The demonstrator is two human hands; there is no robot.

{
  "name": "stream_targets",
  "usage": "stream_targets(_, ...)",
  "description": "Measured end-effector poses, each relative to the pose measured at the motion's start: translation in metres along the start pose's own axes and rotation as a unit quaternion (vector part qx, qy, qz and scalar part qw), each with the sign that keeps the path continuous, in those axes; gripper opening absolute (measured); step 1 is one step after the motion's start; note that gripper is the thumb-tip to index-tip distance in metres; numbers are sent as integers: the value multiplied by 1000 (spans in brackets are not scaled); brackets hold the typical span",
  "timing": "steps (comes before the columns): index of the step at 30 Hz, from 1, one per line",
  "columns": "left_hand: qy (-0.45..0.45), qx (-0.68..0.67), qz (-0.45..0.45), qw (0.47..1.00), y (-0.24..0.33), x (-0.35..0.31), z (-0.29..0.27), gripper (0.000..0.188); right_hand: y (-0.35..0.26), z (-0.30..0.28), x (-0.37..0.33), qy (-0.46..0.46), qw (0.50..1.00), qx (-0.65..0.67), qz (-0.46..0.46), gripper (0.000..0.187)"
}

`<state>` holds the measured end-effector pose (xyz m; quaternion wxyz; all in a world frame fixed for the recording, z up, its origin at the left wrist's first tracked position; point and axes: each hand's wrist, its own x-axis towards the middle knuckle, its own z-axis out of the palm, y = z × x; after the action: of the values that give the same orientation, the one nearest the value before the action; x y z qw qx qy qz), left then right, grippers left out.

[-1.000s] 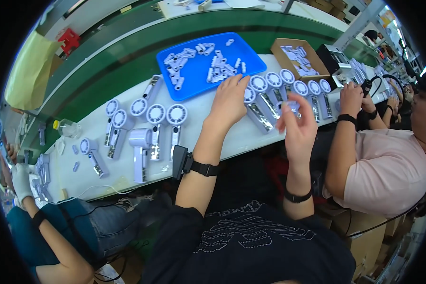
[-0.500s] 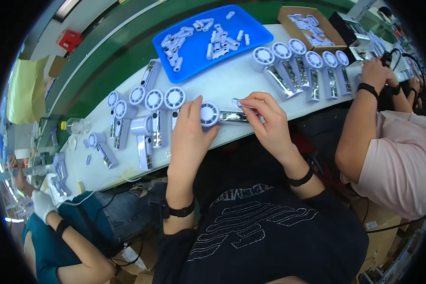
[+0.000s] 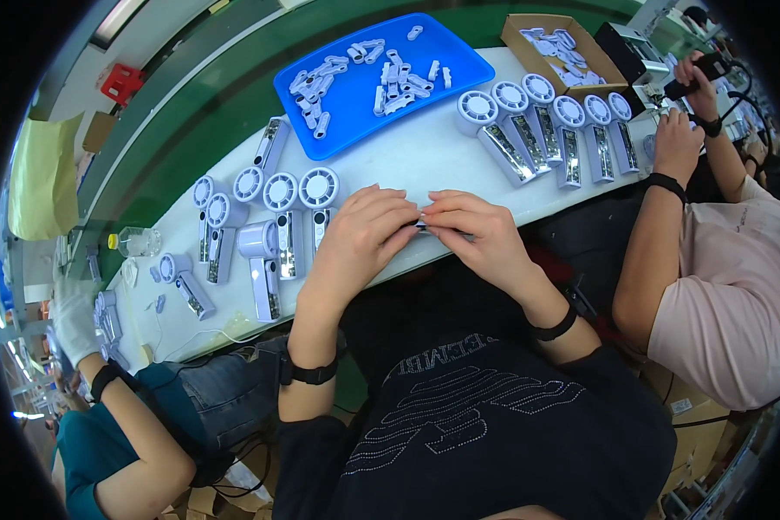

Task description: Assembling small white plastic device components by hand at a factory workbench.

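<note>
My left hand (image 3: 366,232) and my right hand (image 3: 484,232) meet fingertip to fingertip over the front part of the table. Both are closed, with fingers bent and pressed together. A sliver of something small and dark (image 3: 421,225) shows between the fingertips; the rest of what they hold is hidden. Just left of my left hand stand pale lilac handheld fans, one with its round head (image 3: 319,185) uppermost and its handle partly behind my hand. Another fan (image 3: 260,251) lies nearer the table's front edge, its handle showing an open, shiny inside.
A blue tray (image 3: 338,139) of small lilac parts lies at the back. Right of it stand a row of fans (image 3: 568,130) and a cardboard box (image 3: 611,85) of lilac pieces. A bottle (image 3: 139,243) stands far left. Co-workers sit on both sides, the right one holding a dark tool (image 3: 698,76).
My hands have come together, and the fan between them is now out of sight. My right hand's small pale piece no longer shows. The right co-worker has raised a dark tool.
</note>
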<state>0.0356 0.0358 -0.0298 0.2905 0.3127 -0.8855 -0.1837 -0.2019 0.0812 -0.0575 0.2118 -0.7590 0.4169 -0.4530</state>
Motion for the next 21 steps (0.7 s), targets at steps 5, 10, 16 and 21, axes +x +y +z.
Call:
stream_targets(5, 23, -2, 13, 1000, -8, -4, 0, 23, -2, 4, 1, -6, 997, 49, 54, 22)
stream_targets(10, 28, 8, 37, 999, -9, -5, 3, 21, -2, 5, -4, 3, 999, -3, 32, 22)
stream_targets(16, 40, -5, 33, 999, -9, -7, 7, 20, -6, 1, -2, -18, 999, -7, 45, 23)
stream_targets(21, 32, -23, 18, 999, -6, -5, 4, 19, -10, 3, -5, 0, 999, -45, 21, 23)
